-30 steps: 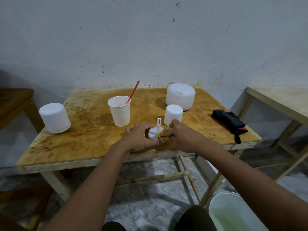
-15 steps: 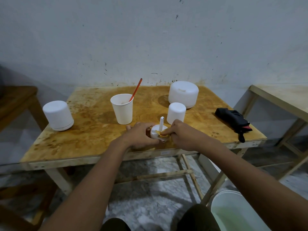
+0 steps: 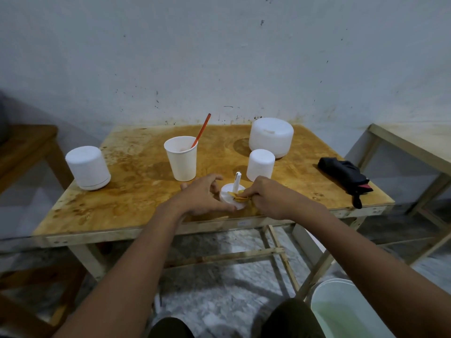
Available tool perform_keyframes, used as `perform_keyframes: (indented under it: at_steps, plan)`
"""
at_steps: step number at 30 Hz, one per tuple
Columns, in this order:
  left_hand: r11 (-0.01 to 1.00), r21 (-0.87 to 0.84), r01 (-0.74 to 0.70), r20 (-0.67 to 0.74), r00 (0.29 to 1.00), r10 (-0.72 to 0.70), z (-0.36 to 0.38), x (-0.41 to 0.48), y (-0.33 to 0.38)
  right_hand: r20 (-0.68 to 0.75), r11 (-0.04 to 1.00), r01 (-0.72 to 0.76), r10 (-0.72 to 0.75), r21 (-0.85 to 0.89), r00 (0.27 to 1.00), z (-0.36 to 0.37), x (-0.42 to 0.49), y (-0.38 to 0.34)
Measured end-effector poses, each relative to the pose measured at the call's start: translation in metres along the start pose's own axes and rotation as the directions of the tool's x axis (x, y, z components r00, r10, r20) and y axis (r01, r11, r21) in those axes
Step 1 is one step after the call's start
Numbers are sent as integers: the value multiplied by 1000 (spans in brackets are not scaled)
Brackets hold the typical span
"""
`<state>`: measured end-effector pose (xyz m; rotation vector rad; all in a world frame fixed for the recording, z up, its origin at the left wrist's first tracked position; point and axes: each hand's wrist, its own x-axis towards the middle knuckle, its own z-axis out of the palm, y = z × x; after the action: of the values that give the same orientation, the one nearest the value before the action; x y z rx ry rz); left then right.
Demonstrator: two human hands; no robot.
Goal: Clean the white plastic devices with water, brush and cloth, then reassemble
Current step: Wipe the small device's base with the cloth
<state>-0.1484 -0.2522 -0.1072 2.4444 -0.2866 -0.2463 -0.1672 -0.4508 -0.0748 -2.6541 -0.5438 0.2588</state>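
Observation:
A small white device base (image 3: 229, 195) with an upright white stem (image 3: 236, 181) stands near the front edge of the stained wooden table (image 3: 136, 191). My left hand (image 3: 205, 196) curls round the base's left side and steadies it. My right hand (image 3: 268, 196) pinches a small yellow cloth (image 3: 240, 196) and presses it onto the base's top beside the stem. Just behind stands a small white cap (image 3: 260, 164). A larger white dome cover (image 3: 271, 136) sits at the back. Another white device (image 3: 87, 167) stands at the far left.
A white paper cup (image 3: 181, 158) holds an orange-handled brush (image 3: 202, 129) behind my left hand. A folded black umbrella (image 3: 346, 173) lies at the table's right end. A white bucket (image 3: 341, 311) with greenish water stands on the floor at lower right. Other wooden tables flank both sides.
My right hand has kept rubbing the yellow cloth on the base, shifting slightly around the stem. My left hand's fingers have loosened a little while still holding the base.

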Motion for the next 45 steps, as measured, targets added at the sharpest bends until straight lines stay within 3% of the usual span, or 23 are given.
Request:
perform_keyframes:
  at_steps: [4,9,13,17,21,24,26,28,33,38,40,42,45]
  plan:
    - [996,-14,-90,-120,989,87,10,1,-6,-14,1000,-4,4,-6,1000,4,1,-6]
    - [999,-12,43,-385,922,-44,30,-9,5,-31,999,2,-3,-35,1000,16,5,-17]
    - [993,61,104,-514,856,-58,37,-17,15,-15,996,45,-47,-81,999,18,3,-24]
    - [990,48,136,-461,882,-99,35,-20,17,7,985,39,-38,-168,999,7,-2,-20]
    - [991,-34,130,-353,926,-134,29,-21,16,-113,984,-81,63,-159,992,-4,-2,-8]
    - [992,-46,118,-265,956,-126,23,-16,11,-205,980,-147,173,135,963,-6,0,-1]
    - [994,-26,108,-201,973,-111,18,-13,9,-180,902,-172,261,397,949,-6,-2,-4]
    - [996,0,90,-151,985,-89,16,-10,9,-140,822,-201,320,533,937,-5,0,-6]
    - [991,81,105,-185,979,-88,21,-6,12,-139,910,-188,254,370,957,10,4,-19]
    - [985,125,123,-144,984,-104,17,-6,17,-114,914,-173,229,366,967,13,6,-32]
    - [985,127,117,-141,985,-99,16,-6,17,-103,722,-188,338,665,935,15,6,-31]
    - [986,119,113,-143,985,-96,16,-6,15,-115,586,-142,379,798,918,17,2,-30]
    - [989,96,115,-138,985,-101,17,-5,12,-202,576,-24,324,817,924,22,-3,-32]
